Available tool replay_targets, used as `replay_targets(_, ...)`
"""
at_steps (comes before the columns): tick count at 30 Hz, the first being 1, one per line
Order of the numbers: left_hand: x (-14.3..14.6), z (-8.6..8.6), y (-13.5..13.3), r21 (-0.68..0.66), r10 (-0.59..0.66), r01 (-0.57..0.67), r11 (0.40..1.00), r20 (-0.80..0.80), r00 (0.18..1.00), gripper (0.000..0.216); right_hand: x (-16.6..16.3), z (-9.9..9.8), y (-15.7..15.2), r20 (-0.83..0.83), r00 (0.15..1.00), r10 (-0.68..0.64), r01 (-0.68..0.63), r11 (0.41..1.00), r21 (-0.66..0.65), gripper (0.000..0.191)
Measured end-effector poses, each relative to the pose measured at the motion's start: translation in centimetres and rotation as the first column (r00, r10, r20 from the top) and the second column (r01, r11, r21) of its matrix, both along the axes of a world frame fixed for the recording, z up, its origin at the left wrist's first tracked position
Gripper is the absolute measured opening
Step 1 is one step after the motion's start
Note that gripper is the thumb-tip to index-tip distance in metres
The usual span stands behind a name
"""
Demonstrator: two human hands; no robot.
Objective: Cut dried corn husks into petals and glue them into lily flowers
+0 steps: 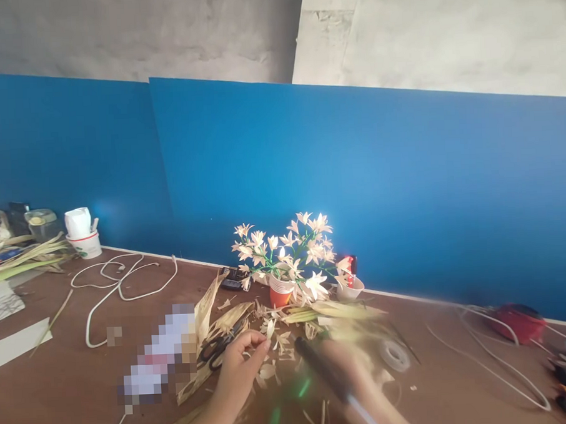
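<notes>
My left hand (238, 370) is closed, pinching a small pale petal (270, 329) between thumb and fingertips. Motion smears my right hand (350, 365), which is closed around a dark rod-shaped tool (320, 366) with a pale lower end; its exact kind is unclear. The tool's dark tip points toward the petal, apart from it. Loose cream petals (267, 372) lie beneath my left hand. Beside it are black-handled scissors (213, 352), partly covered by dry husks. Behind my hands, an orange-and-white cup (281, 292) holds pale flowers (313, 251) on green stems.
A tape roll (395, 356) lies right of my right hand. Dry husks (207, 312) spread across the brown table (51, 378). A white cable (121, 281) loops at left, near a white tub (86, 245). A blue partition (356, 171) stands behind; a red pouch (517, 322) is at right.
</notes>
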State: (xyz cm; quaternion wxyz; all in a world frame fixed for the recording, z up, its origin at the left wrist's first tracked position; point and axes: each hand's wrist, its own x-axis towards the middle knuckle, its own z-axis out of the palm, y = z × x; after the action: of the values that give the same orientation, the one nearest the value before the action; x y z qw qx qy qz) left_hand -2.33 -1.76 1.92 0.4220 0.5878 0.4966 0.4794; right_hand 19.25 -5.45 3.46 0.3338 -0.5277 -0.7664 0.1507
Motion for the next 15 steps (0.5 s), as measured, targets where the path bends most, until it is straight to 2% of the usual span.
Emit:
replay_targets(5, -0.3, -0.4, 0.5, 0.082, 0.018, -0.018, 0.996, 0.006, 1.0, 0.031, -3.1, -1.6, 1.2, -0.07, 0.996, 0.063, -0.059, 0.997, 0.054, 0.012)
replay_targets(10, -0.4, -0.6, 0.4, 0.157, 0.049, -0.045, 0.987, -0.023, 0.999, 0.029, -3.6, -3.1, 1.7, -0.102, 0.994, 0.032, -0.02, 0.993, 0.115, 0.006)
replay_targets(15, -0.3, -0.8, 0.3, 0.211, 0.078, -0.064, 0.975, -0.058, 0.995, 0.025, -3.8, -3.7, 1.6, -0.09, 0.996, 0.01, 0.003, 0.988, 0.151, 0.003)
